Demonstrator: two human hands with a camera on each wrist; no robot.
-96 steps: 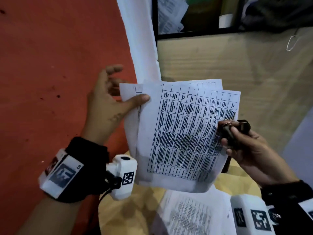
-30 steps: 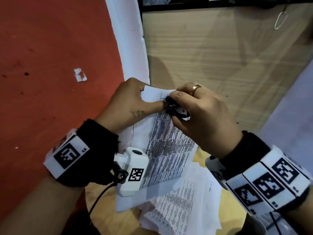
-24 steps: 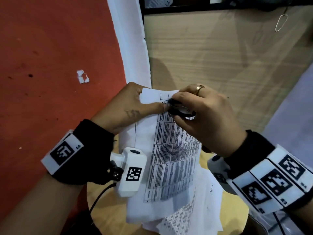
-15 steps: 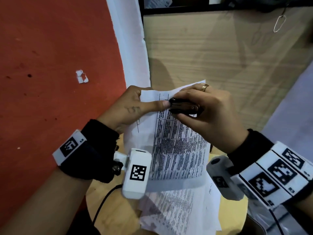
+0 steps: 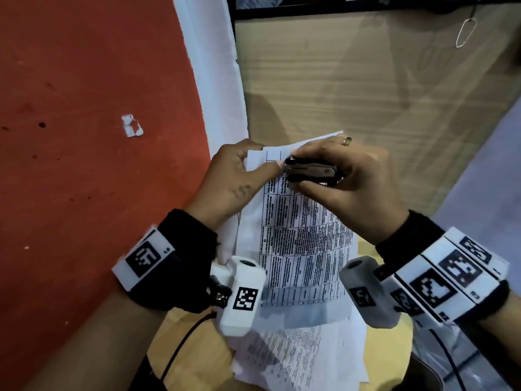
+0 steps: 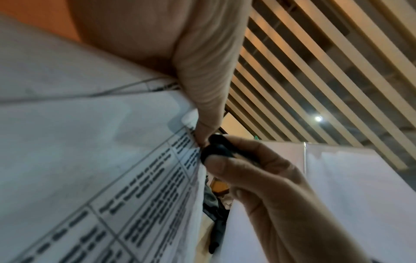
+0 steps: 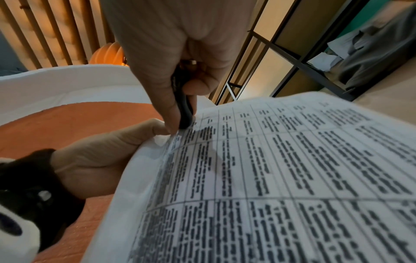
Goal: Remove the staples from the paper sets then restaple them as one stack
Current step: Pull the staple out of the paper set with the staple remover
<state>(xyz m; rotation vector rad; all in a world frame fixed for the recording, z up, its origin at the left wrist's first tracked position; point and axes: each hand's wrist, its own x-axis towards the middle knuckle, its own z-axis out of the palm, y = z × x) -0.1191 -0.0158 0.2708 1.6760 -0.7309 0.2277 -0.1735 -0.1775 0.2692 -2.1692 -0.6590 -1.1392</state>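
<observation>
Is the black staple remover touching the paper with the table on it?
Touching. In the right wrist view the staple remover tip presses onto the paper set at its corner, right beside the left hand thumb pinching it.

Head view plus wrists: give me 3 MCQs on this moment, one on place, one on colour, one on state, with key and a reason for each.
1. Where does the staple remover meet the held paper set?
A. its bottom edge
B. its top left corner, by the left thumb
C. the middle of the page

2. What colour is the surface to the left of the hands?
A. red-orange
B. green
C. black

3. What is the left hand doing?
A. resting flat on the stool
B. hanging free, holding nothing
C. pinching the paper set near its top corner

Key: B, the remover's tip sits at the corner next to the thumb in the head view; A, the broad area on the left is red-orange; C, the thumb presses on the sheet's front with the fingers behind it, while the right hand grips the remover.
</observation>
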